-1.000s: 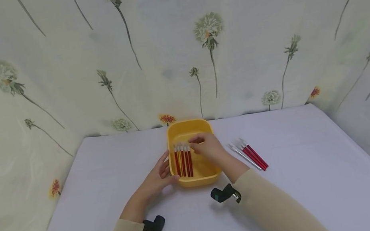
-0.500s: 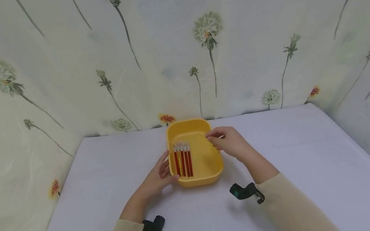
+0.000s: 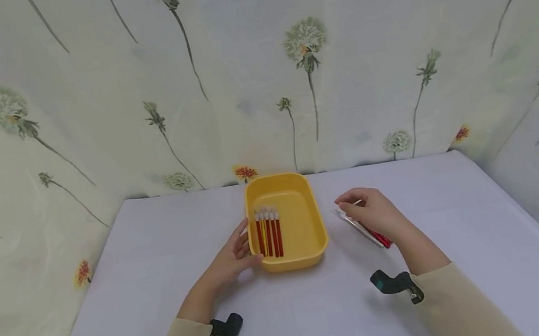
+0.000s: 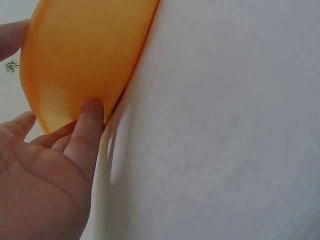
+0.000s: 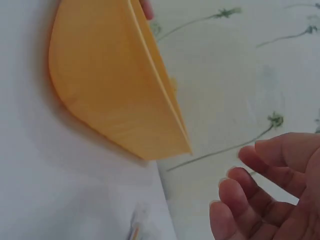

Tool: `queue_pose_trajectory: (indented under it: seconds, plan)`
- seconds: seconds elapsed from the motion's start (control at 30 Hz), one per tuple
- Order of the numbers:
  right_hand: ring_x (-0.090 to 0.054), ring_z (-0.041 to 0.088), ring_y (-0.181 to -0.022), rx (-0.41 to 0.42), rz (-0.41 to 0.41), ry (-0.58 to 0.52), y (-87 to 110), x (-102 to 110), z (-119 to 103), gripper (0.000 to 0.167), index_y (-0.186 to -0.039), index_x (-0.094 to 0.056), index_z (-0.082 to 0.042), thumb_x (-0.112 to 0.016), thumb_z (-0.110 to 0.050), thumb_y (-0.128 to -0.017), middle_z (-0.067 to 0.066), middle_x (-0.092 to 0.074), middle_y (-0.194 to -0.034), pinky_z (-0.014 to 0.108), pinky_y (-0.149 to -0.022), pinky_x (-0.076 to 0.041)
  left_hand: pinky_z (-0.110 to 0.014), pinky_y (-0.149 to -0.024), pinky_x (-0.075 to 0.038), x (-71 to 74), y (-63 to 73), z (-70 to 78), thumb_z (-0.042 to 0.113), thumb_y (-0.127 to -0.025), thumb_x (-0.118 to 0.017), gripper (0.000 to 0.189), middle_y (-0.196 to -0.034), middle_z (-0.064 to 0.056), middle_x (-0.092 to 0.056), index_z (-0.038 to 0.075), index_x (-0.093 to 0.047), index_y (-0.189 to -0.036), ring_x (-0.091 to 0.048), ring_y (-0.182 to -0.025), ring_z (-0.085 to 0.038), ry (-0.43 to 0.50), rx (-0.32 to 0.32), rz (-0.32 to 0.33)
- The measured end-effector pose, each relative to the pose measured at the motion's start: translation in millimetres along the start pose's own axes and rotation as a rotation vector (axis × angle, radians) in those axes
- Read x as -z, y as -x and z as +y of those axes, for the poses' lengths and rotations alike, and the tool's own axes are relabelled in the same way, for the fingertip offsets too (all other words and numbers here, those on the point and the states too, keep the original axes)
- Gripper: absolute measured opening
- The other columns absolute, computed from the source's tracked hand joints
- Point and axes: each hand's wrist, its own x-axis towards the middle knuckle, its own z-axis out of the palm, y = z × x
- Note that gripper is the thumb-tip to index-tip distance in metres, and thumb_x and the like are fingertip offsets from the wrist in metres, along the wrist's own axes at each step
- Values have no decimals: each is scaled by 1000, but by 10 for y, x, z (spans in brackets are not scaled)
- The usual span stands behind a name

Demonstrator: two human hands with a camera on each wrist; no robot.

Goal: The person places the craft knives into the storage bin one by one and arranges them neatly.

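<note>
A yellow plastic tray (image 3: 304,230) stands near the back middle of the table. My left hand (image 3: 228,262) holds it at its left front corner, thumb at the rim and fingers along the outer wall, as the left wrist view also shows. Several slim paintbrushes (image 3: 270,237) with red and yellow handles and pale tips lie side by side in the tray's left half. To the right of the tray, my right hand (image 3: 374,215) hovers over loose paintbrushes (image 3: 367,232), silver and red, partly covering them. Its fingers (image 5: 232,196) are loosely bent with nothing between them in the right wrist view.
The table (image 3: 298,316) has a white cover and meets a dandelion-print cloth (image 3: 234,79) at its back edge. Small black cameras (image 3: 393,283) are strapped at both wrists.
My right hand has withdrawn from inside the tray, passed over its right rim and moved right to the loose paintbrushes. The left hand and the tray stay in place.
</note>
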Motion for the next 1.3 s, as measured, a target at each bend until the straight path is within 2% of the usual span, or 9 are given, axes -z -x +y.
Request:
queue_pose_trajectory:
  seconds: [0.1, 0.37, 0.57, 0.8, 1.1, 1.3]
  plan:
    - [-60, 25, -96, -10, 17, 26, 14, 60, 130, 30, -122, -69, -13, -59, -32, -101, 13, -66, -120, 35, -84, -56, -50, -117, -29, -7, -7, -5, 23, -88, -79, 96, -162, -11, -31, 33, -17, -161, -32, -147, -30, -2, -1, 2]
    - [-62, 25, -92, -30, 44, 32, 8, 166, 421, 35, -123, -66, -5, -59, -31, -101, 15, -67, -112, 32, -75, -53, -49, -117, -29, -3, -18, -10, 24, -88, -79, 96, -162, -11, -31, 34, -18, -161, -31, -148, -30, 0, 0, 1]
    - [-65, 28, -97, -32, 49, 48, -15, 207, 629, 36, -126, -65, -4, -58, -31, -102, 16, -65, -117, 35, -78, -54, -50, -117, -30, -1, -14, 2, 26, -88, -79, 96, -162, -10, -31, 35, -17, -161, -31, -148, -30, -19, 6, 1]
    - [-62, 28, -101, -42, 5, 44, -55, 224, 806, 36, -125, -64, -5, -60, -32, -102, 15, -65, -118, 38, -82, -54, -48, -117, -29, 0, -17, 3, 24, -88, -79, 96, -162, -10, -30, 34, -17, -161, -31, -148, -29, -10, 6, 0]
    - [-60, 26, -97, -33, -63, 51, -141, 226, 950, 34, -125, -65, -1, -62, -26, -100, 12, -67, -111, 33, -75, -51, -49, -117, -29, -7, -8, 12, 22, -88, -79, 95, -162, -11, -31, 32, -18, -161, -32, -147, -30, 6, 8, 9]
    - [-55, 25, -97, -73, -108, 51, -216, 239, 994, 35, -128, -64, -3, -60, -26, -102, 14, -64, -116, 33, -76, -48, -47, -117, -29, -10, -16, 13, 22, -89, -78, 95, -162, -11, -31, 31, -18, -161, -32, -147, -29, 10, 6, 4]
